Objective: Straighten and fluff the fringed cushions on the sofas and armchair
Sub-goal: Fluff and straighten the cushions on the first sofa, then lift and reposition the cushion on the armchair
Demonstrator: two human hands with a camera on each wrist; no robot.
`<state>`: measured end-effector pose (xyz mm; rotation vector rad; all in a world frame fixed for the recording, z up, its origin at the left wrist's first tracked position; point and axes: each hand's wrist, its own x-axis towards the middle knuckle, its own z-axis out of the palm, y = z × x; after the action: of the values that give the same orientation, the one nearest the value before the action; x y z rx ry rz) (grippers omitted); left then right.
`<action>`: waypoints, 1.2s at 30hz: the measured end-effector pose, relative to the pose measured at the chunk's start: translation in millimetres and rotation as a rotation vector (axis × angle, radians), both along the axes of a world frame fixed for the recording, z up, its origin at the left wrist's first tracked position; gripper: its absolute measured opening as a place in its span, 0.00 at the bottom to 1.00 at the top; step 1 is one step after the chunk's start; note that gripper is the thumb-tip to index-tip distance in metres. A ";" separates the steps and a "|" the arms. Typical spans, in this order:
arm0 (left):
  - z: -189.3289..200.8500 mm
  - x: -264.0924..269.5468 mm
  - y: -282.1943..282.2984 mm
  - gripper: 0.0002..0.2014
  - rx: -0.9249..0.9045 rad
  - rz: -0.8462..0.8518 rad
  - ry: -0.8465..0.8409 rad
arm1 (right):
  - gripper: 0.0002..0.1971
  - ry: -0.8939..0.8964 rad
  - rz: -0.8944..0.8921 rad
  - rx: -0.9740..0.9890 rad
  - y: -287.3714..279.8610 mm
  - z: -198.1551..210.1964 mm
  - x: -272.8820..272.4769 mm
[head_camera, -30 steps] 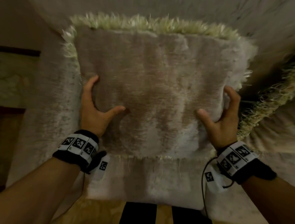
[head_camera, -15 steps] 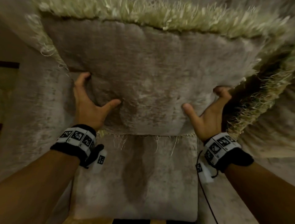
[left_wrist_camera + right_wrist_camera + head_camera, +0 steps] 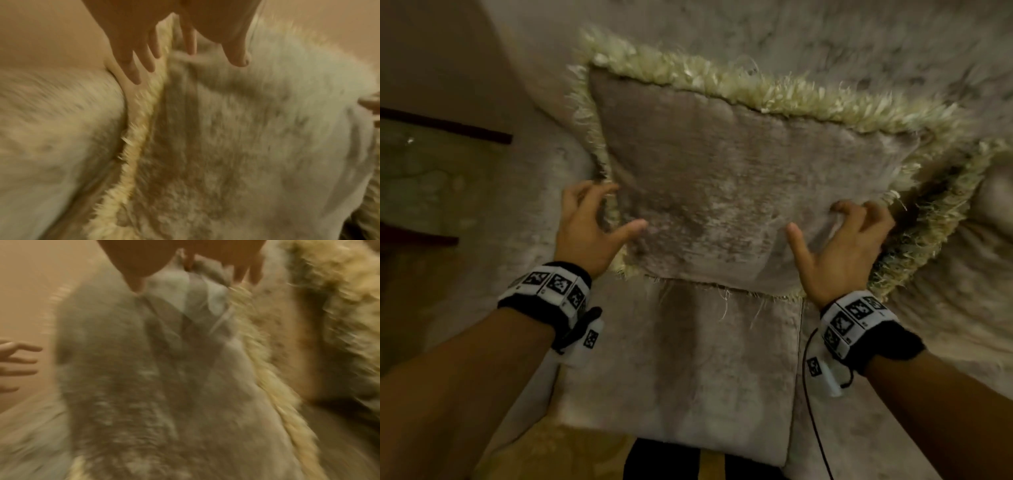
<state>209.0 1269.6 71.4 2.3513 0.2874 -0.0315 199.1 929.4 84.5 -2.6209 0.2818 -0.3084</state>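
A taupe velvet cushion (image 3: 739, 192) with a cream fringe (image 3: 756, 92) stands on the sofa seat (image 3: 705, 377), leaning on the backrest (image 3: 842, 44). My left hand (image 3: 607, 210) is at its lower left edge, fingers spread and loose beside the fringe (image 3: 144, 113); the left wrist view shows them straight and holding nothing (image 3: 185, 65). My right hand (image 3: 825, 222) is on the lower right edge with fingers curled over it. In the right wrist view, cushion fabric (image 3: 185, 305) bunches between thumb and fingers of the right hand (image 3: 189, 272).
A second fringed cushion (image 3: 945, 212) lies close behind my right hand, its fringe (image 3: 339, 296) touching the first cushion's side. The sofa's armrest (image 3: 517, 246) rises at the left. A dark wooden shelf edge (image 3: 448, 126) and patterned floor (image 3: 571, 452) lie beyond.
The cushion has come down from its lifted position and now sits against the backrest. My left hand has loosened from its side, fingers spreading. The right hand has stayed on the right edge.
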 end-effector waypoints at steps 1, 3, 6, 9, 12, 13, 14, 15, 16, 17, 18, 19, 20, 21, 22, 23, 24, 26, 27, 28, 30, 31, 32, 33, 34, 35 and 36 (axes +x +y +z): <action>14.5 -8.8 7.2 0.34 0.015 0.020 0.002 | 0.35 -0.017 0.027 -0.072 10.7 13.6 0.5; 45.7 -32.3 23.9 0.32 0.037 0.062 0.006 | 0.34 -0.028 0.142 -0.140 36.5 41.9 1.2; 95.9 -80.5 51.4 0.29 0.085 0.163 0.020 | 0.34 -0.023 0.374 -0.192 81.6 85.7 0.3; 146.3 -139.0 85.9 0.29 0.131 0.264 0.082 | 0.34 -0.012 0.630 -0.228 137.9 129.7 -5.3; 188.7 -201.4 132.1 0.28 0.190 0.376 0.122 | 0.35 -0.020 0.869 -0.303 207.3 169.1 -18.8; 201.7 -225.0 150.1 0.28 0.201 0.422 0.120 | 0.36 -0.016 0.946 -0.329 234.3 181.3 -27.0; 213.9 -249.7 167.8 0.28 0.212 0.466 0.115 | 0.36 -0.004 1.020 -0.354 262.5 192.6 -37.3; 224.7 -275.7 186.5 0.28 0.222 0.511 0.112 | 0.36 0.010 1.092 -0.377 292.0 203.6 -49.8; 234.5 -302.9 206.0 0.28 0.231 0.553 0.114 | 0.36 0.019 1.164 -0.394 322.7 213.7 -64.2; 242.7 -330.9 226.4 0.29 0.235 0.592 0.122 | 0.37 0.020 1.234 -0.405 354.2 223.5 -80.9; 249.3 -358.5 245.4 0.29 0.236 0.631 0.133 | 0.38 0.020 1.302 -0.416 384.2 232.3 -98.8; 254.9 -387.8 265.2 0.29 0.231 0.677 0.140 | 0.38 0.015 1.369 -0.430 415.8 241.4 -118.9; 260.1 -415.7 284.7 0.29 0.226 0.721 0.143 | 0.38 0.011 1.426 -0.443 447.3 248.9 -139.2; 265.2 -444.6 303.9 0.28 0.222 0.763 0.143 | 0.38 0.006 1.475 -0.457 479.2 256.3 -161.0; 269.0 -471.3 320.7 0.28 0.222 0.797 0.146 | 0.37 0.005 1.518 -0.470 508.2 262.2 -181.8; 274.0 -501.5 336.9 0.28 0.224 0.836 0.152 | 0.38 0.003 1.562 -0.480 538.9 267.9 -205.7; 278.9 -531.1 352.1 0.28 0.225 0.880 0.157 | 0.38 0.004 1.601 -0.484 568.6 272.9 -229.9; 288.2 -591.4 381.8 0.28 0.238 0.977 0.150 | 0.39 -0.006 1.673 -0.473 624.6 284.0 -280.3; 293.4 -621.2 395.0 0.28 0.244 1.029 0.152 | 0.39 -0.018 1.709 -0.463 651.1 289.5 -306.8; 298.2 -649.2 406.2 0.29 0.245 1.076 0.160 | 0.39 -0.028 1.745 -0.451 674.4 294.8 -332.1; 305.7 -700.0 423.7 0.29 0.234 1.159 0.179 | 0.39 -0.054 1.818 -0.434 716.0 303.7 -381.4; 308.8 -723.9 430.6 0.29 0.225 1.197 0.187 | 0.38 -0.065 1.854 -0.434 735.4 307.7 -405.4; 311.4 -745.6 436.4 0.29 0.218 1.234 0.196 | 0.38 -0.068 1.888 -0.438 753.7 310.7 -428.1; 313.7 -766.5 440.6 0.29 0.211 1.272 0.206 | 0.38 -0.070 1.922 -0.442 770.8 313.4 -450.4; 314.7 -786.7 445.1 0.29 0.207 1.310 0.214 | 0.38 -0.067 1.957 -0.443 787.1 315.4 -471.5; 315.6 -806.8 449.1 0.30 0.202 1.348 0.223 | 0.38 -0.065 1.995 -0.444 802.7 316.9 -492.8; 315.2 -824.8 453.7 0.30 0.194 1.382 0.235 | 0.38 -0.060 2.030 -0.443 816.8 317.8 -512.0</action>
<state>-615.8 1723.2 386.6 1.8442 1.9866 0.3931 -312.9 1746.2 402.3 -1.8772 -2.3880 0.3155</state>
